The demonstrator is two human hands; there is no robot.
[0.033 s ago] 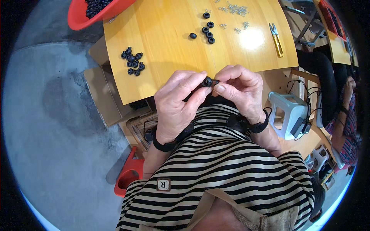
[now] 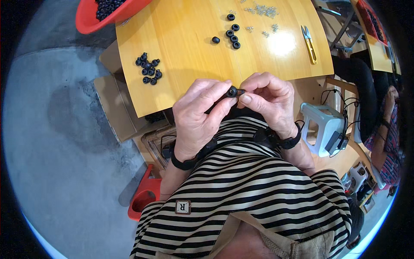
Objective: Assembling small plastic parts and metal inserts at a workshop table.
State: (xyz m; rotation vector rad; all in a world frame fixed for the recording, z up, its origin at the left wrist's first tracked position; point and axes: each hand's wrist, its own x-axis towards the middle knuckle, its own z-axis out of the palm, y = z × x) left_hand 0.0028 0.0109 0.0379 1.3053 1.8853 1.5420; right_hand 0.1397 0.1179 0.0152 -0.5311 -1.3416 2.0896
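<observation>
1. Both hands meet just above the near edge of the wooden tabletop [image 2: 181, 56], fingertips pressed together around one small black ring-shaped part [image 2: 232, 91].
2. The left hand [image 2: 199, 115] pinches the black part between thumb and forefinger, with the other fingers curled under.
3. The right hand [image 2: 268, 100] grips the other side of the same piece, where a tiny dark bit pokes out; what that bit is cannot be made out.
4. Each wrist wears a black band, and a striped shirt [image 2: 254, 190] fills the view below.
5. On the tabletop to the left lies a loose cluster of black rings [image 2: 148, 69]; farther back, a smaller group of black rings [image 2: 232, 34] lies near the middle.
6. Small silvery metal pieces [image 2: 262, 11] are scattered at the far edge, and yellow-handled snips [image 2: 309, 43] lie to the right.
7. A red bowl [image 2: 92, 23] holding more black parts sits at the far left corner.
8. Another person sits at the right edge of the room.
</observation>
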